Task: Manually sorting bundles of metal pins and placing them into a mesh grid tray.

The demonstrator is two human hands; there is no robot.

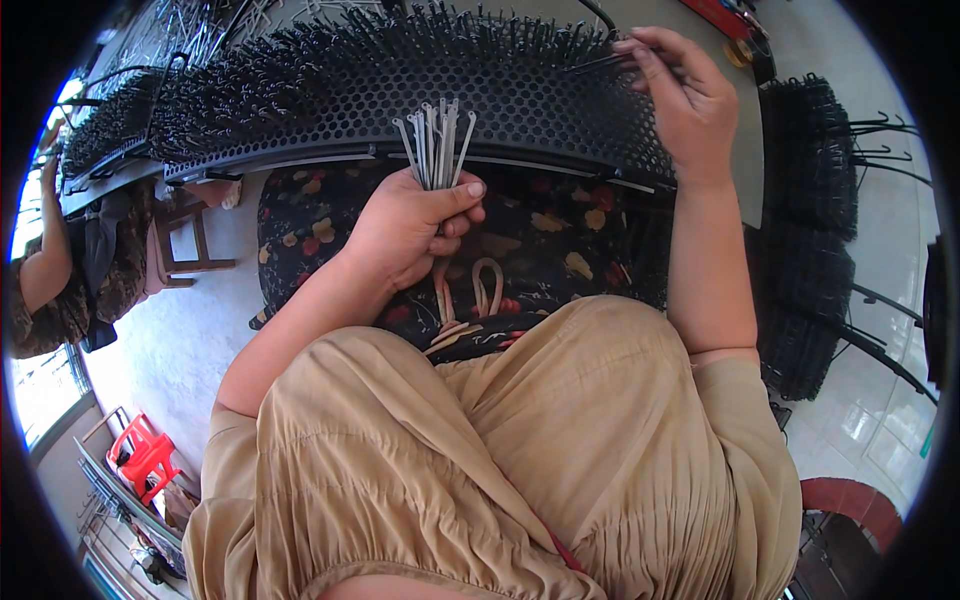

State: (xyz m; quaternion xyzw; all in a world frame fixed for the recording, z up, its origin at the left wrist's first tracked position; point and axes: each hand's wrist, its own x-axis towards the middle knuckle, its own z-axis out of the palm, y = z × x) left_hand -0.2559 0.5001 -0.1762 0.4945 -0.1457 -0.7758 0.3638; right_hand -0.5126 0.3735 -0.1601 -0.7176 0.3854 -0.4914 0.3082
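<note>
My left hand (415, 225) is closed around a bundle of thin silver metal rods (437, 145). Their flattened tips, some with a small hole, fan upward out of the fist. At the upper right, my right hand (690, 95) pinches what looks like a thin dark rod (597, 65) over a black perforated rack (520, 122). Its fingertips partly hide that rod. Behind the bare holes, a dense crowd of dark rods (300, 75) stands upright in the rack, bent or looped at their tips.
More silver rods (225, 25) lie at the back left. Stacked black racks with hooks (810, 180) stand to the right. A dark floral cloth (310, 235) covers my lap. On the left, another person's arm (45, 250) shows near a wooden stool (195, 265); a red plastic chair (145, 455) stands lower left.
</note>
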